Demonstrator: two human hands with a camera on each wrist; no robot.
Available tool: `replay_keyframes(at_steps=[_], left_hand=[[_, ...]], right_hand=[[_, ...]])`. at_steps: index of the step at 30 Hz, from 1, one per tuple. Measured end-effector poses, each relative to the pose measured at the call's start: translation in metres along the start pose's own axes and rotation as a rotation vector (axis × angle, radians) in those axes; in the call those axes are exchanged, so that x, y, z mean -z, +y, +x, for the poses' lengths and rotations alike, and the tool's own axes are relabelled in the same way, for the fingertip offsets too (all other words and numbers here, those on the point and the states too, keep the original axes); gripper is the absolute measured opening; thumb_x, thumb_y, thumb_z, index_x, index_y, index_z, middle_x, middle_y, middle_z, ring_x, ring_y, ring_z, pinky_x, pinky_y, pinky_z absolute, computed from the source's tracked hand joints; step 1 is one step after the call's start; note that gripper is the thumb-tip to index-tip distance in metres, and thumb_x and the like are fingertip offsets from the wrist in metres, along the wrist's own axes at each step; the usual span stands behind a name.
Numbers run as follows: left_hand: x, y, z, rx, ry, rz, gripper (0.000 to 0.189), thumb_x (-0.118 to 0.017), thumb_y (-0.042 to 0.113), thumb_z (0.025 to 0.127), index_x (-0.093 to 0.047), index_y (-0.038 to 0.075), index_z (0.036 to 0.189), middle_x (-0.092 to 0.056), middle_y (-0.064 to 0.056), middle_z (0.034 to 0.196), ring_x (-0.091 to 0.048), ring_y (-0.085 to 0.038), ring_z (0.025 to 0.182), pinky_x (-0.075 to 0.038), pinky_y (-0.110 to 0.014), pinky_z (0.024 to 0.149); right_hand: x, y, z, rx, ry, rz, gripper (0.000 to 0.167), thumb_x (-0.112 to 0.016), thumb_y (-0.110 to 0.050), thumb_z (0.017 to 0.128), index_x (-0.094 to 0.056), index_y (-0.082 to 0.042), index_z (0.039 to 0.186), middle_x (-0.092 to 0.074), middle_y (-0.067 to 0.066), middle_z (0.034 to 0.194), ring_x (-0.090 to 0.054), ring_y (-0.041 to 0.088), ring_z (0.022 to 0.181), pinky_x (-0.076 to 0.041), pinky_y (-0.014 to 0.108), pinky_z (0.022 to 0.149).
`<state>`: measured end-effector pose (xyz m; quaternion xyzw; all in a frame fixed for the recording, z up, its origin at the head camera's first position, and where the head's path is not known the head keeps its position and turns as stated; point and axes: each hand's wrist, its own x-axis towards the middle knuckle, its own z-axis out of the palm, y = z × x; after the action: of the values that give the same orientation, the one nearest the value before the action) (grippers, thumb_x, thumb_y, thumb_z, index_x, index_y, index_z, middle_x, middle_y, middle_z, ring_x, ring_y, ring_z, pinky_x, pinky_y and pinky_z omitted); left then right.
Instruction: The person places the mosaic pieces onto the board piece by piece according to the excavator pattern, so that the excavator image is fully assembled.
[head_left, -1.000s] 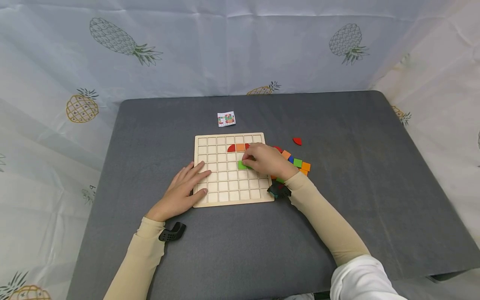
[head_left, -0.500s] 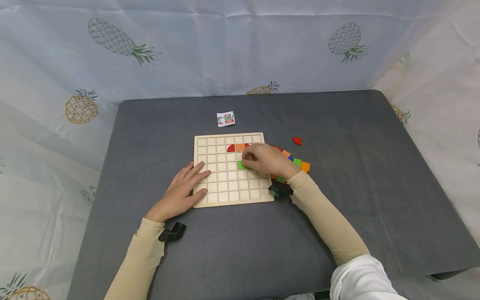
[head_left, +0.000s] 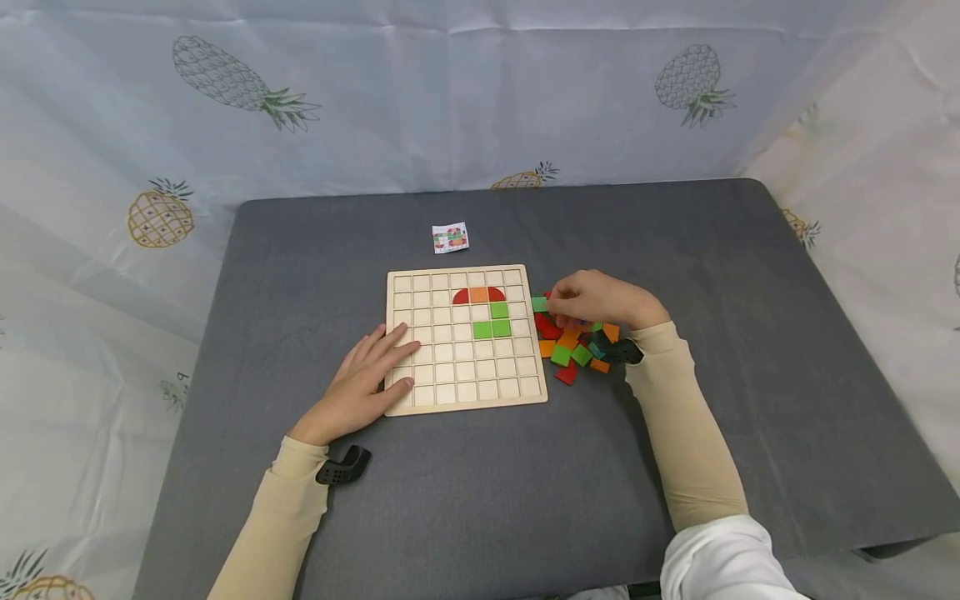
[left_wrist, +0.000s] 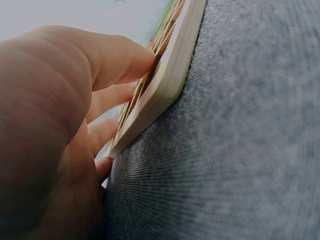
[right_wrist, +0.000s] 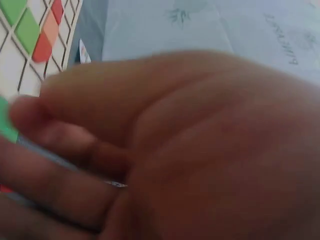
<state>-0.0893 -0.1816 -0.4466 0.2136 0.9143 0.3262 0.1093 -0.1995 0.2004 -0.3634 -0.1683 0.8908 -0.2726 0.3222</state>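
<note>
My left hand (head_left: 360, 387) lies with spread, straight fingers on the left edge of the wooden grid board (head_left: 442, 398); its thumb rests on the board's rim in the left wrist view. Several pieces sit in the board's cells: green square tiles (head_left: 500, 327), an orange square (head_left: 478, 295) and two red curved pieces (head_left: 496, 294). Right of the board, my right hand (head_left: 600, 297) pinches a green square tile (head_left: 539, 304) between thumb and fingertips. That green tile (right_wrist: 6, 120) shows partly at the left edge of the right wrist view.
A loose pile of red, orange, green and blue pieces (head_left: 561, 356) lies against the board's right side, partly under my right hand. A small printed pattern card (head_left: 450, 237) lies behind the board on the grey table (head_left: 337, 242).
My right hand has left the board and moved right to the pile, where it now holds a green tile. Three green tiles show uncovered on the board. The left hand has stayed put.
</note>
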Motion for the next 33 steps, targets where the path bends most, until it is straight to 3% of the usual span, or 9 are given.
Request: replay_keyframes(at_steps=[3, 7, 14, 18, 25, 28, 33], left_hand=[[0.0, 0.0, 0.0, -0.004, 0.003, -0.002, 0.057, -0.059, 0.032, 0.103, -0.041, 0.021, 0.157, -0.018, -0.005, 0.171, -0.005, -0.033, 0.16, -0.004, -0.062, 0.125], [0.0, 0.0, 0.0, -0.007, 0.004, 0.003, 0.058, -0.059, 0.032, 0.103, -0.041, 0.021, 0.157, -0.018, -0.005, 0.171, -0.005, -0.033, 0.16, -0.005, -0.062, 0.125], [0.0, 0.0, 0.0, -0.008, 0.003, 0.002, 0.057, -0.059, 0.032, 0.103, -0.041, 0.021, 0.157, -0.018, -0.005, 0.171, -0.005, -0.034, 0.16, -0.004, -0.062, 0.125], [0.001, 0.0, 0.0, -0.003, 0.009, -0.001, 0.057, -0.059, 0.032, 0.103, -0.041, 0.021, 0.157, -0.018, -0.005, 0.171, -0.005, -0.033, 0.16, -0.004, -0.062, 0.125], [0.0, 0.001, -0.001, 0.004, -0.002, -0.005, 0.057, -0.058, 0.032, 0.104, -0.041, 0.021, 0.157, -0.018, -0.005, 0.171, -0.005, -0.034, 0.16, -0.004, -0.062, 0.125], [0.0, 0.001, 0.0, 0.006, -0.007, -0.004, 0.057, -0.058, 0.032, 0.103, -0.04, 0.021, 0.157, -0.017, -0.005, 0.172, -0.004, -0.034, 0.16, -0.004, -0.062, 0.125], [0.0, 0.002, 0.0, 0.001, -0.005, -0.005, 0.057, -0.059, 0.031, 0.103, -0.041, 0.02, 0.157, -0.018, -0.006, 0.171, -0.004, -0.034, 0.16, -0.004, -0.062, 0.125]], right_hand=[[0.004, 0.004, -0.005, -0.052, -0.049, -0.027, 0.022, -0.057, -0.024, 0.103, -0.069, -0.006, 0.099, -0.07, 0.009, 0.09, -0.062, 0.022, 0.077, -0.052, 0.033, 0.067], [0.008, 0.013, -0.008, -0.142, -0.017, -0.111, 0.012, -0.064, -0.017, 0.096, -0.064, -0.006, 0.1, -0.062, 0.008, 0.091, -0.054, 0.02, 0.075, -0.045, 0.031, 0.064], [0.014, 0.028, -0.008, -0.242, 0.003, -0.18, 0.026, -0.069, -0.019, 0.094, -0.062, -0.002, 0.113, -0.061, 0.012, 0.105, -0.055, 0.024, 0.087, -0.048, 0.036, 0.074], [0.014, 0.033, -0.001, -0.275, 0.084, -0.196, 0.027, -0.067, -0.025, 0.097, -0.064, -0.003, 0.113, -0.063, 0.013, 0.107, -0.056, 0.027, 0.088, -0.048, 0.04, 0.076], [0.003, 0.036, 0.018, -0.234, 0.32, -0.206, 0.034, -0.06, -0.03, 0.103, -0.066, -0.002, 0.12, -0.067, 0.019, 0.116, -0.061, 0.031, 0.094, -0.053, 0.049, 0.082], [0.0, 0.035, 0.022, -0.197, 0.338, -0.188, 0.037, -0.059, -0.029, 0.103, -0.065, -0.001, 0.126, -0.067, 0.021, 0.12, -0.062, 0.032, 0.097, -0.054, 0.05, 0.087], [-0.001, 0.034, 0.021, -0.141, 0.293, -0.137, 0.042, -0.062, -0.025, 0.101, -0.06, 0.001, 0.135, -0.058, 0.022, 0.127, -0.056, 0.034, 0.109, -0.051, 0.052, 0.096]])
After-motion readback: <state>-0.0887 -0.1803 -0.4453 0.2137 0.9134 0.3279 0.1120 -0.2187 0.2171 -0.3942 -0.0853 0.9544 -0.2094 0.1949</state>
